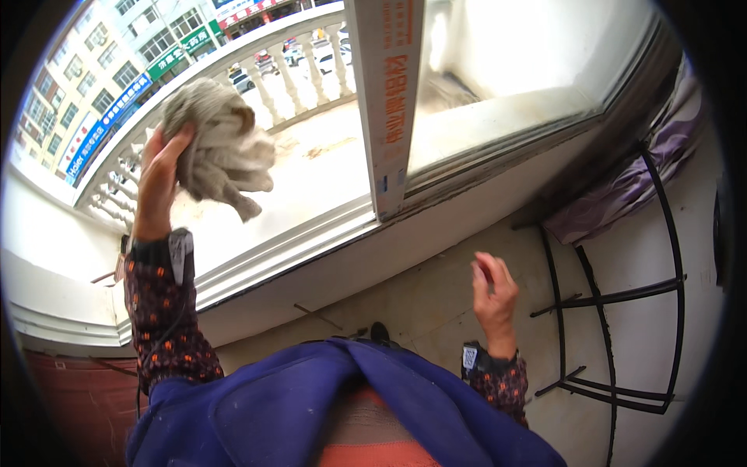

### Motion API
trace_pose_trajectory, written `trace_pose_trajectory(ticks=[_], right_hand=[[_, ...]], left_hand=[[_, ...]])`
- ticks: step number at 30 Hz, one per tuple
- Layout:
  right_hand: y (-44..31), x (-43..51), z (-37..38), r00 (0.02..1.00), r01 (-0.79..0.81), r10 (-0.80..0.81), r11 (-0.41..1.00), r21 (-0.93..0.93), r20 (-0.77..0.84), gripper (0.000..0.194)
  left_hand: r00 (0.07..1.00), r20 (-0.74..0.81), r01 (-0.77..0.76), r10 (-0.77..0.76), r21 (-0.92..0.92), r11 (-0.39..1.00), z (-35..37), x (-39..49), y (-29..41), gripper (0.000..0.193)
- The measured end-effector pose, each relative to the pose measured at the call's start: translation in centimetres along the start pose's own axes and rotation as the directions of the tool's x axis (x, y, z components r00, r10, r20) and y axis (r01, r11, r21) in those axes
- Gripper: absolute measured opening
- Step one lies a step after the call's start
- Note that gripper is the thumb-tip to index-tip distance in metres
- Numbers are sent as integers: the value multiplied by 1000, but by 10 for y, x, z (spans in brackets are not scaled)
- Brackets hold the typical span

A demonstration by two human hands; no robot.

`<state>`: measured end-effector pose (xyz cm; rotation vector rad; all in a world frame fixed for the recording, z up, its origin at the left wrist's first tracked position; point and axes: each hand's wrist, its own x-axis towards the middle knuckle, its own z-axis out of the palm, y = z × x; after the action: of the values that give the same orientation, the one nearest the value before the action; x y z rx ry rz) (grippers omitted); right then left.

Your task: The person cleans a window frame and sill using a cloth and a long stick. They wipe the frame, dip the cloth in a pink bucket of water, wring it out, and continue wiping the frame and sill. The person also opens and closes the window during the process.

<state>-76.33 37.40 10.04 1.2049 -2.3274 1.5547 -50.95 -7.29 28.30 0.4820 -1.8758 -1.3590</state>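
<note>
My left hand (159,175) is raised at the upper left and grips a bundle of dirty grey-white knit fabric (219,146), which looks like work gloves. The bundle hangs in front of the left part of the window, where a balcony with a balustrade (262,87) shows beyond. My right hand (495,292) is held low at the right, above the floor, with its fingers curled and apart and nothing in them. Between the hands, further up, stands the upright window frame bar (388,111), covered with printed protective film. A glass sash (502,76) is to its right.
The window sill track (286,251) runs across below the opening. A black metal rack frame (607,298) stands on the floor at the right, beside a purple patterned curtain (630,198). A thin rod (318,317) lies near the wall. A dark red surface (81,403) is at lower left.
</note>
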Motion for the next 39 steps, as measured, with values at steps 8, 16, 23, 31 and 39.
trace_pose_trajectory(ticks=[8, 16, 23, 31, 39], right_hand=[[-96, 63, 76, 905, 165, -326, 861, 481, 274, 58], [-158, 14, 144, 899, 177, -403, 695, 697, 173, 83], [-93, 14, 122, 912, 253, -162, 945, 207, -378, 68], [33, 105, 117, 845, 299, -255, 954, 20, -470, 45], [168, 246, -33, 841, -197, 224, 975, 107, -492, 51]], left_hand=[[966, -194, 167, -169, -27, 986, -19, -157, 36, 53], [834, 551, -4, -32, 64, 998, 64, -172, 19, 35], [959, 154, -268, 239, 213, 939, 102, -116, 7, 54], [906, 59, -407, 419, 396, 823, 231, -32, -3, 44], [921, -158, -275, 357, 387, 880, 247, -37, -2, 20]])
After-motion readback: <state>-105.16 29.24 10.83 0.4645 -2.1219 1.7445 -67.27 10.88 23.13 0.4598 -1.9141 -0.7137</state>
